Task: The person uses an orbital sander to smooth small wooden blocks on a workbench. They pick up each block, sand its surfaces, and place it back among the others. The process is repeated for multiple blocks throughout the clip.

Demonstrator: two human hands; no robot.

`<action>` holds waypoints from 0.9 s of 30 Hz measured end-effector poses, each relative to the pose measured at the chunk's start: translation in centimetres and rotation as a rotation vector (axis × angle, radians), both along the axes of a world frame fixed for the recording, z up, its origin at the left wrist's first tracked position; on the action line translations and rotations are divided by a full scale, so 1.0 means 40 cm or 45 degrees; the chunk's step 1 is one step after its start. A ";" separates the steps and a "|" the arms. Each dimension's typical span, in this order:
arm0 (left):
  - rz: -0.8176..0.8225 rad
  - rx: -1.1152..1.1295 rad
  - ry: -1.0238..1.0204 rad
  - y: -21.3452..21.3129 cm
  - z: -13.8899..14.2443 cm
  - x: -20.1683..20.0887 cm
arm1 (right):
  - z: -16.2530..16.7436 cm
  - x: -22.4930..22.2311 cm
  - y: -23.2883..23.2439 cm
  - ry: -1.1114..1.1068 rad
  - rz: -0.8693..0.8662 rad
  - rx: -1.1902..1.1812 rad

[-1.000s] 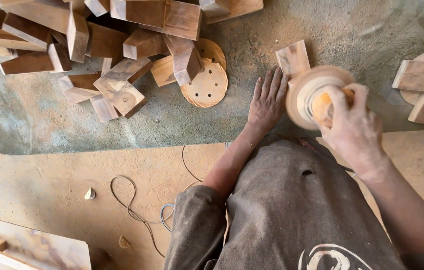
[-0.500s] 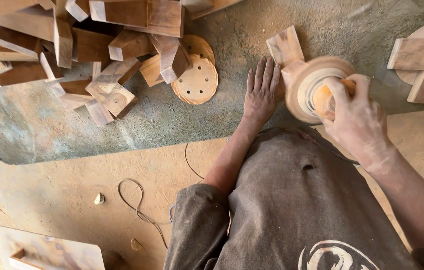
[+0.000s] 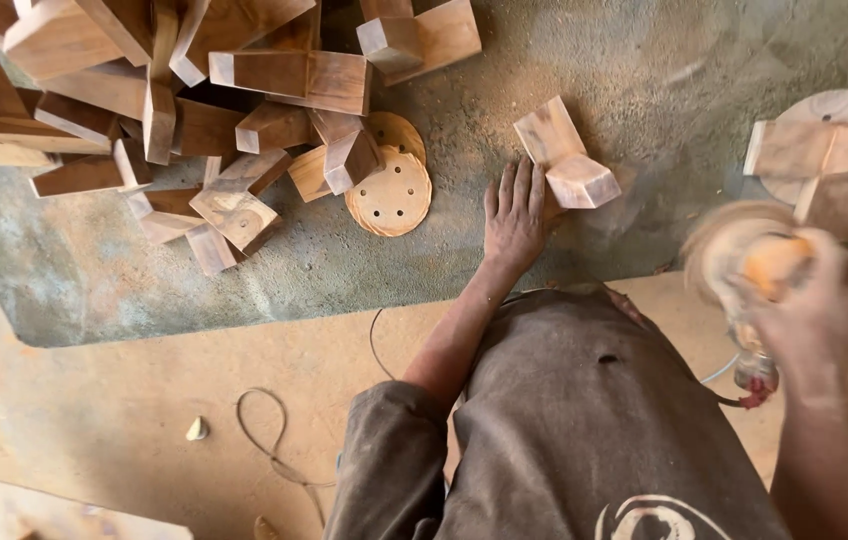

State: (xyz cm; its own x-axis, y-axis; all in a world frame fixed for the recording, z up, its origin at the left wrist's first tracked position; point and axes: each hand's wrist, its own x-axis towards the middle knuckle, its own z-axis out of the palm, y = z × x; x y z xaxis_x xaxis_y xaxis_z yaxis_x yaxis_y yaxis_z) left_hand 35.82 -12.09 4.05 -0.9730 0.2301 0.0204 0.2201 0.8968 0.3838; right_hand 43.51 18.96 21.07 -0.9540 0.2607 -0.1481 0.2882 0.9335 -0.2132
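My left hand (image 3: 514, 215) lies flat, fingers spread, on the dusty grey table (image 3: 644, 60), touching the near side of an angled wooden block (image 3: 564, 155). My right hand (image 3: 814, 310) grips an orange disc sander (image 3: 749, 262), blurred with motion, off the table's near edge to the right of the block. The sander's round pad faces left and up. A cord trails from it down past my knee.
A heap of cut wooden blocks (image 3: 174, 120) covers the table's far left. Round sanding discs with holes (image 3: 389, 190) lie beside it. More blocks on a round disc (image 3: 824, 150) sit at the right. A cable (image 3: 274, 440) loops on the dusty floor.
My right hand has pulled the sander off the block and away to the right and nearer me. My left hand has stayed beside the block, which is now uncovered.
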 end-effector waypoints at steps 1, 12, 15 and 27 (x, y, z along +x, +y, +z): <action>-0.008 0.014 -0.043 0.002 0.010 0.002 | -0.013 0.041 0.029 0.034 -0.053 0.026; 0.002 -0.021 -0.135 -0.027 0.183 0.030 | -0.287 0.308 0.362 -0.003 -0.774 -0.555; 0.032 -0.076 -0.158 -0.047 0.151 0.076 | -0.350 0.299 0.410 -0.133 -0.806 -0.637; 0.467 0.216 0.159 -0.055 0.067 0.197 | -0.468 0.105 0.547 -0.243 -0.476 -1.092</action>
State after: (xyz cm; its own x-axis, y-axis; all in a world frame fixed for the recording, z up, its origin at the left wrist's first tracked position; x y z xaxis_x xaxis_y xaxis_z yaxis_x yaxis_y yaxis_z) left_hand 43.69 -14.29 6.74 -0.9774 -0.1482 0.1509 -0.0481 0.8506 0.5237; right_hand 47.72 40.84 2.36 -0.7707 0.2741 -0.5752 0.6371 0.3213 -0.7006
